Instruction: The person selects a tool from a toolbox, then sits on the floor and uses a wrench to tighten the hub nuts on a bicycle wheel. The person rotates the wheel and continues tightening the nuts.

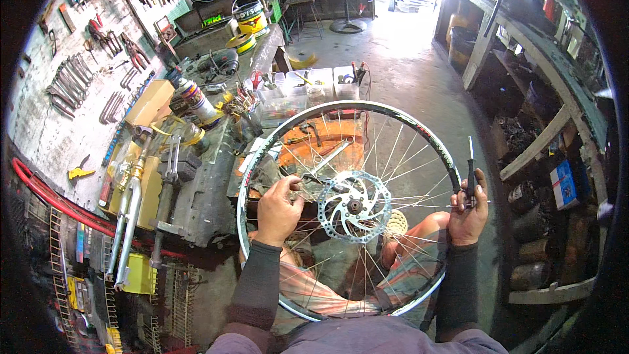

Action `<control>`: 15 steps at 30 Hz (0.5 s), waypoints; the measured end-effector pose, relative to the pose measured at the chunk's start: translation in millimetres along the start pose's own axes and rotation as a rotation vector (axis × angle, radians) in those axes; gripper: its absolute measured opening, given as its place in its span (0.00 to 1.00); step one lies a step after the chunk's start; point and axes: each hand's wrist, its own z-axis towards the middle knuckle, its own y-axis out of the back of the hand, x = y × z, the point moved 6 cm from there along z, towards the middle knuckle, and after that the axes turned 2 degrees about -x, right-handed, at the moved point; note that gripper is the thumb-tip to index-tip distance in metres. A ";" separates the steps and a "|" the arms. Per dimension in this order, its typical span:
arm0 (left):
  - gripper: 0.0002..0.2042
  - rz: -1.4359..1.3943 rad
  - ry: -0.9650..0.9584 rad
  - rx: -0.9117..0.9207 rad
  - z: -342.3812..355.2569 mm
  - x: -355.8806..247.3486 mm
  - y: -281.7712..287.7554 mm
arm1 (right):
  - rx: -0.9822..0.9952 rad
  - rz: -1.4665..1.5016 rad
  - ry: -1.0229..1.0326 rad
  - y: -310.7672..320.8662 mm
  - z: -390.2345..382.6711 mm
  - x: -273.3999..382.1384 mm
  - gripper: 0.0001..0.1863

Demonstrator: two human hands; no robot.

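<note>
A bicycle wheel [244, 191] with a black-and-silver rim lies in front of me above my lap. Its silver brake disc [325, 213] faces up around the hub [354, 207]. My left hand [279, 213] is over the spokes left of the disc, thumb and fingers pinched together; what they hold, if anything, I cannot make out. At the right side of the rim, my right hand [468, 213] is closed around a slim black screwdriver [471, 169], its metal tip pointing up and away from me. Part of its handle is hidden by the fingers.
Beyond the wheel sits an orange tray [357, 152] with tools on it. Plastic bins [321, 80] stand behind it. On the left are a workbench with a vise [180, 165], a silver fork [130, 213] and wall-hung wrenches [71, 82]. Wooden shelving [534, 170] lines the right.
</note>
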 end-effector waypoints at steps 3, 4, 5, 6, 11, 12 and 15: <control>0.08 0.077 -0.007 -0.032 -1.4 2.3 -0.5 | -0.003 -0.002 -0.005 -0.7 0.5 -1.6 0.24; 0.08 0.091 -0.006 -0.027 -0.9 2.0 -1.4 | -0.006 -0.014 0.001 -2.1 0.2 -0.3 0.24; 0.07 0.106 -0.005 -0.021 -0.7 2.0 -2.1 | -0.011 -0.012 0.002 -1.5 0.3 -0.1 0.24; 0.07 0.105 -0.016 -0.022 -0.9 1.5 -2.1 | -0.015 -0.009 0.002 -0.6 0.3 -0.1 0.24; 0.08 0.073 -0.032 0.011 -0.6 -1.6 -1.4 | 0.003 -0.015 0.006 -0.3 -0.3 0.7 0.24; 0.08 0.079 -0.070 0.015 -0.5 -3.1 -1.2 | 0.006 -0.017 0.012 0.6 -0.2 0.8 0.24; 0.09 0.084 -0.176 0.007 0.9 -5.6 2.2 | -0.011 -0.010 0.007 0.2 0.0 1.0 0.24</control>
